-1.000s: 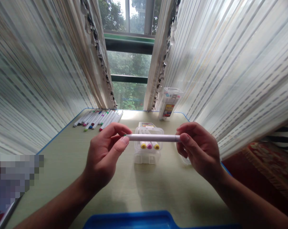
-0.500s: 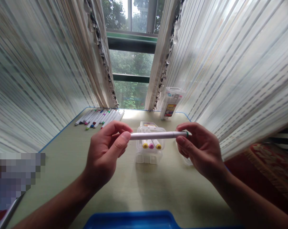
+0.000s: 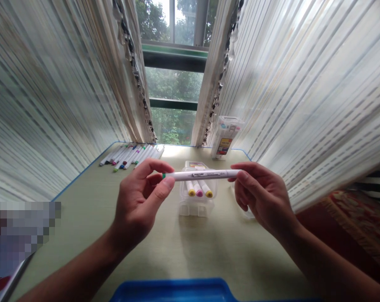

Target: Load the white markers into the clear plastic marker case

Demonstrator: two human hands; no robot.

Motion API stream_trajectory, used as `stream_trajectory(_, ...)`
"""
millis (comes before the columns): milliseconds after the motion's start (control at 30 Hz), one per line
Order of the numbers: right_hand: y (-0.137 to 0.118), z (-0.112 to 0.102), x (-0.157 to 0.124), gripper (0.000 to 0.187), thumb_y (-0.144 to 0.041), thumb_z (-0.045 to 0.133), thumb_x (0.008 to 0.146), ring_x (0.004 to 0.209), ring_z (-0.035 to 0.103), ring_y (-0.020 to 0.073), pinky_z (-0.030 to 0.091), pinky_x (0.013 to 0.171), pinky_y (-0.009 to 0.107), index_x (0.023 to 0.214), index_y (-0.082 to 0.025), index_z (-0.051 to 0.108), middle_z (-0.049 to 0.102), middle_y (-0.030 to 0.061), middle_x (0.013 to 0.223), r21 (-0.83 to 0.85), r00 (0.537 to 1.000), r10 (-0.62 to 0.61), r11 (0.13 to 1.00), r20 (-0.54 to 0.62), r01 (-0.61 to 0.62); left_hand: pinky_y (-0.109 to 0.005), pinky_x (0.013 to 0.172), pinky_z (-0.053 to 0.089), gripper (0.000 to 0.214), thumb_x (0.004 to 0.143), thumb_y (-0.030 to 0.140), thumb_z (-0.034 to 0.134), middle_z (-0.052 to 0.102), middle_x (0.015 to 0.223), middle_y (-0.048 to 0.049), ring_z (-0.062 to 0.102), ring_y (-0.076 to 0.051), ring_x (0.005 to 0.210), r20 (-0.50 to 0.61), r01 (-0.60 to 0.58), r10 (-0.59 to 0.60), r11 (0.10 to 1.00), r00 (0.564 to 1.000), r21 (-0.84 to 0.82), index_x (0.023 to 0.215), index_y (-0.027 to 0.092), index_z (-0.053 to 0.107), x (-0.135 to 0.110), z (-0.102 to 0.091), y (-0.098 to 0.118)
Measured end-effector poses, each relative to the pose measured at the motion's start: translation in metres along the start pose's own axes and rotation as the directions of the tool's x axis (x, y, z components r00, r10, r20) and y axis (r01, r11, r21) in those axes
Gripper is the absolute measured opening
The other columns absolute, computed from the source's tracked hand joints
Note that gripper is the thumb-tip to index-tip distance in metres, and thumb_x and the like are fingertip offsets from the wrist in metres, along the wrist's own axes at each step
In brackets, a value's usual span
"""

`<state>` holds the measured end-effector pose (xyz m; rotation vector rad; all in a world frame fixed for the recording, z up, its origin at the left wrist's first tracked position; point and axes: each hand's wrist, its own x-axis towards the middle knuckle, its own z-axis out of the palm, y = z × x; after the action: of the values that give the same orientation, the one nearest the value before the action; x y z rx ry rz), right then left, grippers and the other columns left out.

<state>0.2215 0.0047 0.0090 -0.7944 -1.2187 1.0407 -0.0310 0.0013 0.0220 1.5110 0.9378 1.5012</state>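
I hold a white marker level above the table, one end in each hand. My left hand pinches its left end, where a green tip shows. My right hand pinches the right end between thumb and fingers. Behind and below the marker stands a clear plastic case with three markers in it, capped yellow, pink and yellow.
A row of several white markers lies at the table's far left. A second clear marker box stands upright at the far right by the curtain. A blue tray edge is at the near side. Striped curtains hang on both sides.
The marker has been turned and shifted left between my fingers; its printed label now faces me and the green tip shows at the left end instead of the right.
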Motion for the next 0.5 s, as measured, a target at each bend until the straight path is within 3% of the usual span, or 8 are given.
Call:
stream_trajectory(267, -0.0039, 0.0013, -0.0006, 0.013, -0.026, 0.079, 0.092, 0.04, 0.046, 0.0083, 0.04, 0.036, 0.018, 0.103, -0.02, 0.077, 0.051, -0.0083, 0.053, 0.004, 1.0, -0.008, 1.0, 0.006, 0.008, -0.019, 0.043, 0.033, 0.009, 0.098, 0.028, 0.069, 0.051, 0.063, 0.0048, 0.043, -0.009, 0.05, 0.056, 0.053, -0.047, 0.993, 0.997, -0.109, 0.097, 0.019, 0.071, 0.0029, 0.003, -0.0026)
stream_trajectory(500, 0.003, -0.0001, 0.0043, 0.021, -0.035, 0.08, 0.093, 0.04, 0.049, 0.0063, 0.04, 0.032, 0.018, 0.106, -0.019, 0.078, 0.07, 0.0002, 0.077, -0.033, 0.998, 0.059, 0.998, 0.006, -0.059, -0.019, 0.045, 0.036, 0.006, 0.098, 0.024, 0.068, 0.055, 0.065, 0.0036, 0.047, -0.009, 0.052, 0.013, 0.015, -0.014, 0.995, 1.0, -0.102, 0.097, 0.019, 0.071, 0.0002, 0.0029, -0.0013)
